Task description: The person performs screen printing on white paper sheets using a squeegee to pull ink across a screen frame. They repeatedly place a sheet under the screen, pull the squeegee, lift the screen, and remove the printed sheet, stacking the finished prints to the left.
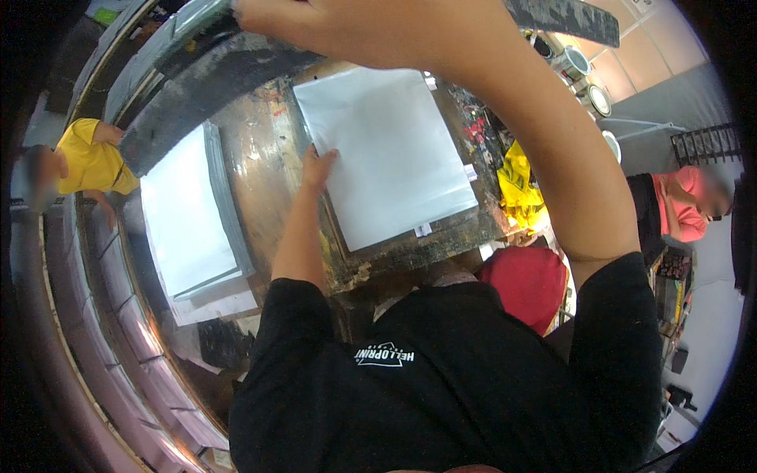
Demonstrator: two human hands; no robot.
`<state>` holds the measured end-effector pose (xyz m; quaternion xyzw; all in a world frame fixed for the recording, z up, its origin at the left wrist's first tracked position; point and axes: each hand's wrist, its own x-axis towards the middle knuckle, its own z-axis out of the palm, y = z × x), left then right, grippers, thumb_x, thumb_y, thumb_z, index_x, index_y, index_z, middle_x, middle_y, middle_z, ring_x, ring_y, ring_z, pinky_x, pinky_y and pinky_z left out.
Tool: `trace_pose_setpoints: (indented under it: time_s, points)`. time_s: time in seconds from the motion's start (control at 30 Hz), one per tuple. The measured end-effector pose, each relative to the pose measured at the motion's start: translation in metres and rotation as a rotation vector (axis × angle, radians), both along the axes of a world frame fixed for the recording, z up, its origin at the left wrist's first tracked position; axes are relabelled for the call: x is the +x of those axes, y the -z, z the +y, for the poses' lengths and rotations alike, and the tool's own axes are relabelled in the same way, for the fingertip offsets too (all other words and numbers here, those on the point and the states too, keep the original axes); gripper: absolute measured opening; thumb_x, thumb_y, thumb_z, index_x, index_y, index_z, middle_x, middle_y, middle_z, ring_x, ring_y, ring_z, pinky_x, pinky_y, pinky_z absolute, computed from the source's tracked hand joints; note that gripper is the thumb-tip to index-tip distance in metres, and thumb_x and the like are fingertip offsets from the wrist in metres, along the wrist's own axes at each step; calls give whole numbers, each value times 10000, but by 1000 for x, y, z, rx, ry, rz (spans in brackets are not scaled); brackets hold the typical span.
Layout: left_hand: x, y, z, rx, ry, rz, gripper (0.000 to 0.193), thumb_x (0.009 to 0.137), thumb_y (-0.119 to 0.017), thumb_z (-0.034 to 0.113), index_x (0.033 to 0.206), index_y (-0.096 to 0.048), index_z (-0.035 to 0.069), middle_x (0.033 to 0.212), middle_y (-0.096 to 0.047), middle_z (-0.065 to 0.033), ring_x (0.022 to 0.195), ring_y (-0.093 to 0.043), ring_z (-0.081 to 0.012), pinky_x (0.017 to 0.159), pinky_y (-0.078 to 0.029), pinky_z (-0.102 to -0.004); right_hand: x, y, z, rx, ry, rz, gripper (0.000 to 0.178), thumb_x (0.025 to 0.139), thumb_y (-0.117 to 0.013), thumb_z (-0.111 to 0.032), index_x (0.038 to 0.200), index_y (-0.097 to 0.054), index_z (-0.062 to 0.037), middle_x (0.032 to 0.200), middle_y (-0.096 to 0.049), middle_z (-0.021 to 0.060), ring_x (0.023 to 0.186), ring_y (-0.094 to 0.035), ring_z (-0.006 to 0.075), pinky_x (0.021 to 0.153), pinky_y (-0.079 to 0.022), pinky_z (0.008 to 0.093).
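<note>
The upper edge crops the bare right hand, leaving its grip unclear. A long, black, paint-stained bar hides the far end of a rectangular white sheet stack. The yellow-shirted person's head is blurred.

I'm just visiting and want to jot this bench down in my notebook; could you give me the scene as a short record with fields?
Left hand: at the left edge of a pale sheet
Right hand: raised at the top of the picture, by a dark frame; its exact grip is unclear
Surface: paint-stained worktable
Left of the sheet: stack of white sheets
Right of the sheet: crumpled yellow material
Others nearby: person in yellow, far left; person in pink, far right
</note>
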<state>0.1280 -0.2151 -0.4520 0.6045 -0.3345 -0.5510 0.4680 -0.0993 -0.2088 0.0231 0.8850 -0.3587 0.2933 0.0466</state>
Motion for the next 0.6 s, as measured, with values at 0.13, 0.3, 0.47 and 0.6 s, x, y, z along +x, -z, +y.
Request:
trace_pose_setpoints:
  time_s: [0.13, 0.3, 0.47, 0.6]
  points:
    - [-6, 4, -7, 5, -7, -80, 474, 875, -712, 39, 1317, -541, 11, 1186, -672, -115, 1031, -656, -226, 874, -539, -371, -4, 21, -22, -109, -109, -134, 556, 922, -506, -404, 653, -647, 62, 634, -638, 231, 640, -649, 387, 765, -507, 510]
    - [-8, 2, -8, -7, 20, -136, 471, 878, -714, 64, 1313, -545, -3, 1188, -672, -134, 1044, -653, -238, 879, -536, -381, -5, 19, -20, -36, -83, -78, 558, 930, -502, -411, 678, -660, 62, 659, -653, 230, 668, -662, 385, 799, -497, 525]
    - [-7, 5, -11, -5, 22, -261, 483, 875, -729, 99, 1308, -554, -21, 1198, -668, -166, 1052, -652, -267, 876, -541, -393, -5, 21, -21, -47, -87, -90, 553, 926, -494, -407, 665, -656, 53, 622, -637, 221, 617, -643, 377, 739, -509, 513]
    - [13, 8, -1, 74, -16, -345, 565, 849, -781, 187, 1315, -552, -35, 1199, -668, -190, 1053, -660, -282, 885, -539, -399, 14, -12, 2, 198, 78, 103, 544, 926, -462, -394, 614, -619, 23, 555, -595, 186, 523, -594, 331, 590, -508, 474]
